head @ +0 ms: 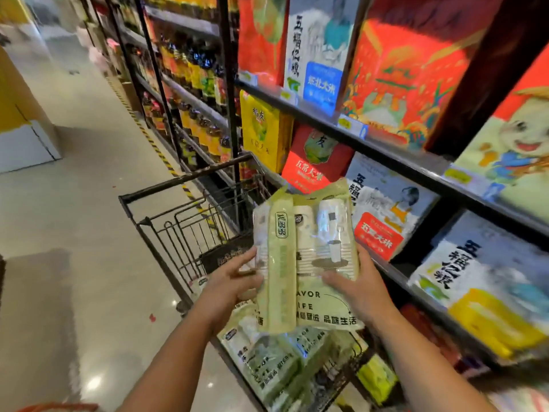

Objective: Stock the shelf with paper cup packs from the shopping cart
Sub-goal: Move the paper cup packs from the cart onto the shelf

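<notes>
Supermarket aisle, pale glossy floor (pixel 89 179) reflecting ceiling lights. Nearest the camera, two bare forearms are reaching forward from the bottom edge. Left hand (pixel 234 281) is gripping the left edge of the held packs (pixel 306 263), thumb up along the side, fingers curling toward the front. Right hand (pixel 361 288) is gripping the right edge, thumb lying across the clear front film, fingers hidden behind. Held packs are looking like two clear-and-green sleeves of white paper cups, a narrow one overlapping a wider one. Both are standing roughly upright, tops tilting away from the camera. They are hovering above the shopping cart (pixel 166 185), touching neither it nor the shelving.

Below the hands, more cup packs (pixel 267 364) are lying flat in the near end of the cart basket, piled on each other; count unclear. Cart is sitting just beside the shelving on the right, its far half showing bare wire.

Right of the hands, rice bags (pixel 383 209) in white, red and yellow are leaning face-out on a lower tier. Above them a dark metal shelf (pixel 398 157) is carrying larger red and white bags. Price tags are sitting along its lip, print too blurred to read.

Farther down, dark bottles (pixel 205 75) with yellow labels are filling the next bay. Yellow-and-black tape (pixel 154 144) is running along the floor at the shelf foot.
</notes>
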Motion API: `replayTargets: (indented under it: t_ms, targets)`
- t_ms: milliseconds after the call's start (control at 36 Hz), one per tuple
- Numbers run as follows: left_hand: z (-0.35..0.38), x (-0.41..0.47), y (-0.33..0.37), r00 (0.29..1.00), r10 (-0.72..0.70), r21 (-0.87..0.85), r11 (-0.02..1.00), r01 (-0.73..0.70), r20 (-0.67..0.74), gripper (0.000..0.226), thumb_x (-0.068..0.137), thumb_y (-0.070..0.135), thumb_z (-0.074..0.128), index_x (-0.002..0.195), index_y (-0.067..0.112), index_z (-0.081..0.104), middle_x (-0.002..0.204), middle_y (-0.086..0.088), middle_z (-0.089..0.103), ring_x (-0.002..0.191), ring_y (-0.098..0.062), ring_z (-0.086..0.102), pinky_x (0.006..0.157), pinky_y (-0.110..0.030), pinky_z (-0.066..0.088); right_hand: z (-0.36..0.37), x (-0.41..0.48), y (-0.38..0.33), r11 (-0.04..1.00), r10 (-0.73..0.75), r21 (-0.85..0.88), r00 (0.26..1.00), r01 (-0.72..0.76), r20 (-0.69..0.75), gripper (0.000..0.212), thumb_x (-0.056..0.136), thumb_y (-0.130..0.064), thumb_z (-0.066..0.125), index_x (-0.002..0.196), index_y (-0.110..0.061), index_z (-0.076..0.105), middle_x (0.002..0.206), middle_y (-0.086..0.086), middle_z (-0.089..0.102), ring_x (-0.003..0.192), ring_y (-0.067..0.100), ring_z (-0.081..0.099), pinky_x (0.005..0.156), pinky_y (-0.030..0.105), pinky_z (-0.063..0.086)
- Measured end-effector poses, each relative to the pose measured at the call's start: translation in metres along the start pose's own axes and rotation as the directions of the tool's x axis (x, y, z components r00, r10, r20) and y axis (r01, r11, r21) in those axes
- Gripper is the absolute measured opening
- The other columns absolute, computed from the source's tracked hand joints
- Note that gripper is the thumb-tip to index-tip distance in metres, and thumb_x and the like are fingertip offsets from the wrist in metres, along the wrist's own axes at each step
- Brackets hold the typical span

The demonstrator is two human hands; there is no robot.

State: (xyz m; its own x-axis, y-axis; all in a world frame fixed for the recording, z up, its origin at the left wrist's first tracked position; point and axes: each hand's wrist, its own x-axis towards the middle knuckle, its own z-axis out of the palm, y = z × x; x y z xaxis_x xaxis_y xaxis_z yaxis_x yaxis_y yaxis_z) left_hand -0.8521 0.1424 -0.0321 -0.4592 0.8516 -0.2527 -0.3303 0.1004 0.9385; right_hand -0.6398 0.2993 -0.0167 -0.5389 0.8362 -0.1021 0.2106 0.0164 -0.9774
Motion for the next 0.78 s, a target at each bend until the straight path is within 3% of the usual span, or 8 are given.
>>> replayTargets:
  t_ms: [83,222,278,361,500,611,694,778]
  targets:
    - [0.002,-0.003,0.002,0.995,0.056,0.039,0.997,-0.059,0.087,0.057,0.074,-0.004,0.081,0.113,0.035,0.070,0.119,0.002,0.070,0.105,-0.022,0.069,0.073,-0.026,0.058,-0.006,-0.032,-0.004,0.998,-0.005,0.066,0.997,0.010,-0.071,0.089,0.059,-0.032,0.095,0.132,-0.035,0.046,0.112,-0.007,0.074,0.098,0.008,0.072,0.079,0.030,0.054]
    - [0.027,-0.004,-0.003,0.972,0.064,0.184,0.977,-0.107,0.227,0.079,0.055,0.014,0.091,0.122,0.046,0.062,0.128,0.016,0.061,0.122,-0.017,0.054,0.081,-0.034,0.055,-0.024,-0.083,-0.001,0.995,0.012,0.100,0.976,0.010,-0.216,0.090,0.057,-0.035,0.092,0.135,-0.029,0.048,0.113,-0.007,0.074,0.102,0.015,0.071,0.080,0.034,0.057]
    - [0.042,-0.005,-0.002,0.956,0.016,0.226,0.970,-0.086,0.294,0.101,0.046,0.023,0.094,0.132,0.047,0.049,0.134,0.014,0.053,0.121,-0.016,0.053,0.078,-0.033,0.055,-0.033,-0.103,-0.002,0.996,0.023,0.093,0.966,0.002,-0.259,0.093,0.053,-0.039,0.089,0.135,-0.028,0.048,0.112,-0.008,0.074,0.102,0.015,0.071,0.079,0.033,0.058]
    - [0.070,-0.008,-0.003,0.901,-0.102,0.243,0.970,-0.004,0.422,0.127,0.056,0.006,0.093,0.149,0.049,0.018,0.141,0.007,0.045,0.118,-0.016,0.057,0.073,-0.032,0.059,-0.047,-0.128,0.000,0.995,0.041,0.095,0.944,-0.011,-0.326,0.089,0.056,-0.029,0.088,0.135,-0.025,0.047,0.107,-0.013,0.074,0.096,0.008,0.072,0.069,0.022,0.056]
    - [0.116,-0.018,-0.012,0.848,-0.209,0.216,0.970,0.115,0.486,0.150,0.042,0.028,0.102,0.147,0.062,0.001,0.138,0.008,0.047,0.122,-0.026,0.058,0.097,-0.055,0.051,-0.069,-0.169,0.014,0.985,0.110,0.170,0.883,-0.035,-0.456,0.080,0.068,-0.021,0.089,0.138,-0.022,0.049,0.117,0.001,0.071,0.102,0.018,0.070,0.070,0.023,0.056]
    - [0.156,-0.031,-0.023,0.820,-0.252,0.227,0.962,0.154,0.514,0.110,0.084,-0.002,0.075,0.153,0.051,0.009,0.132,0.006,0.057,0.113,-0.030,0.065,0.082,-0.047,0.057,-0.093,-0.209,0.027,0.976,0.147,0.218,0.822,-0.029,-0.549,0.071,0.075,-0.010,0.085,0.137,-0.019,0.051,0.114,0.001,0.072,0.093,0.009,0.072,0.067,0.017,0.054]
    - [0.188,-0.046,-0.035,0.817,-0.247,0.248,0.960,0.132,0.522,0.071,0.081,0.004,0.077,0.141,0.022,0.043,0.119,-0.008,0.072,0.098,-0.027,0.074,0.080,-0.047,0.060,-0.113,-0.241,0.035,0.974,0.165,0.226,0.774,-0.029,-0.611,0.073,0.067,-0.021,0.090,0.131,-0.026,0.055,0.108,-0.006,0.075,0.098,0.013,0.072,0.077,0.025,0.054]
    - [0.225,-0.068,-0.048,0.802,-0.284,0.269,0.950,0.160,0.525,0.048,0.080,0.008,0.077,0.125,0.010,0.059,0.106,-0.015,0.076,0.092,-0.035,0.074,0.083,-0.053,0.058,-0.135,-0.279,0.042,0.969,0.175,0.248,0.725,-0.007,-0.666,0.075,0.063,-0.028,0.086,0.131,-0.022,0.055,0.109,-0.003,0.075,0.099,0.016,0.072,0.074,0.024,0.056]
